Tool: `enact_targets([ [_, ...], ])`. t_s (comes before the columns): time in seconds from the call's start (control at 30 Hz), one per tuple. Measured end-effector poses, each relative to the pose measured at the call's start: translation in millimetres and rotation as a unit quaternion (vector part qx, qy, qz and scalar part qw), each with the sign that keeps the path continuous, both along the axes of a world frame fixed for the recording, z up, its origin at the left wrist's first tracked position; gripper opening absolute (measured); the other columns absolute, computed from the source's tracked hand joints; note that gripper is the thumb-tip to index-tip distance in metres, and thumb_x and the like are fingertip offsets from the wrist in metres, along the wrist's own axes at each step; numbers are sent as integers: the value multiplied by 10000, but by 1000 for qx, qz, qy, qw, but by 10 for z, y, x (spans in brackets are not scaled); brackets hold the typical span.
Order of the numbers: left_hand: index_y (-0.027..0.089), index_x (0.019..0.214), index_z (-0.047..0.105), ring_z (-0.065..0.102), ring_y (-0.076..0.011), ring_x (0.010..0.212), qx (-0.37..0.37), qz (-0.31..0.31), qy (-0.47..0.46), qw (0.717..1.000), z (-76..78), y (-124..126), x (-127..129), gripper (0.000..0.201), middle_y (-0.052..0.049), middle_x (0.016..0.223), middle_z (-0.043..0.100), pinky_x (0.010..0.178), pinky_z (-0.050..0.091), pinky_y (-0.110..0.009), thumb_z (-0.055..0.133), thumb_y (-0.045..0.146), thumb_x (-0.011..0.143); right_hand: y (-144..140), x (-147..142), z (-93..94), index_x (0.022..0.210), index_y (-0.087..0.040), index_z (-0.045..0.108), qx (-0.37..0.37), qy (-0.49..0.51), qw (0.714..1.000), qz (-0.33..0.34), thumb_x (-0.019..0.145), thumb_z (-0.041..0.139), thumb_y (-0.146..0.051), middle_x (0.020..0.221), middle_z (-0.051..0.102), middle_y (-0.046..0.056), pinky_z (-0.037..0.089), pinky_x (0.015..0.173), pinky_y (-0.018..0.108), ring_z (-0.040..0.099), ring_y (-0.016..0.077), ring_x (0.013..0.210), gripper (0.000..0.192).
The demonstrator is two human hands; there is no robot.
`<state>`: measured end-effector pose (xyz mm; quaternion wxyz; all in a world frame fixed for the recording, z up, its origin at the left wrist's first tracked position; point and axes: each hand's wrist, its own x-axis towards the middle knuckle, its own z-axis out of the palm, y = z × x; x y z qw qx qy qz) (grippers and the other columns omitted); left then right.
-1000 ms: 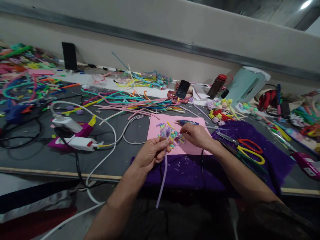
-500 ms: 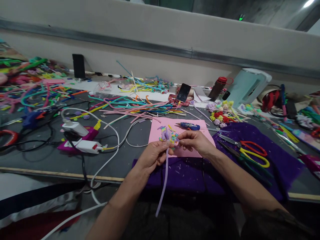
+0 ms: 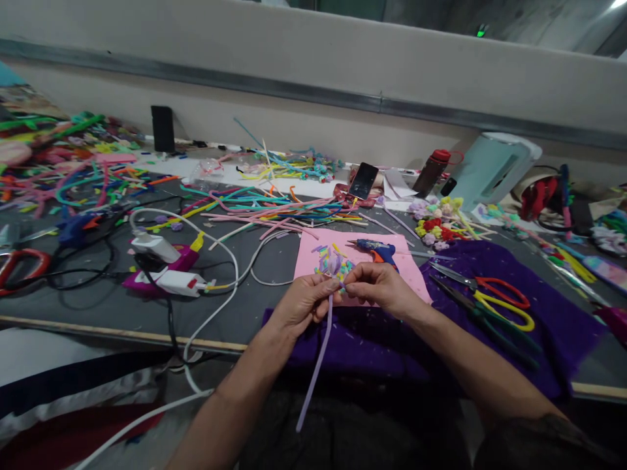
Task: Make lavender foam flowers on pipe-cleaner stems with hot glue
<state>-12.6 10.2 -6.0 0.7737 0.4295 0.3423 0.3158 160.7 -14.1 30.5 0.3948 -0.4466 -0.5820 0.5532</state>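
Between thumb and fingers, my left hand pinches a lavender pipe cleaner, whose long tail hangs down past the table edge. Its upper end is bunched into a small flower-like shape. My right hand is closed at the right side of that shape, fingertips together close to my left thumb; whether something small is in them is hidden. Under both hands lies a pink sheet with bits of cut pipe cleaner on it. A blue glue gun rests on the sheet just beyond my right hand.
Scissors with red and yellow handles and green-handled pliers lie on a purple cloth at right. Left are chargers on a magenta power strip and a white cable. Loose pipe cleaners lie behind.
My right hand has shifted slightly, its fingers lower and nearer my left thumb. More of the glue gun shows. The view has turned a little left.
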Motion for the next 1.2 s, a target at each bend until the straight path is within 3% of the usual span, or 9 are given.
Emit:
enact_targets([
  [0.53, 105, 607, 571, 324, -6, 239, -14, 49, -16, 999, 75, -8, 0, 247, 31, 428, 541, 258, 190, -145, 640, 323, 702, 90, 191, -83, 807, -148, 649, -7, 23, 999, -46, 700, 659, -313, 623, 613, -4, 320, 371, 164, 483, 61, 449, 196],
  [0.7, 107, 586, 579, 314, -18, 232, 8, 47, 2, 999, 62, -15, 4, 290, 50, 330, 455, 267, 194, -147, 628, 364, 710, 45, 141, -90, 800, -148, 653, -5, 8, 1000, -30, 715, 644, -348, 661, 629, 14, 318, 392, 172, 499, 70, 483, 218],
  [0.9, 113, 632, 579, 342, -20, 257, 11, 56, -7, 998, 55, -23, 6, 262, 31, 451, 550, 270, 214, -151, 658, 359, 681, -4, 28, -97, 750, -145, 644, 10, 16, 1000, -1, 690, 671, -340, 600, 588, -12, 341, 444, 183, 484, 68, 490, 206],
  [1.2, 108, 628, 586, 332, -28, 259, 37, 26, 20, 999, 24, -32, 7, 280, 33, 385, 488, 285, 205, -147, 646, 376, 687, -31, -26, -71, 706, -141, 602, -14, 10, 1000, -14, 691, 662, -358, 589, 553, -20, 317, 424, 174, 447, 58, 471, 225],
])
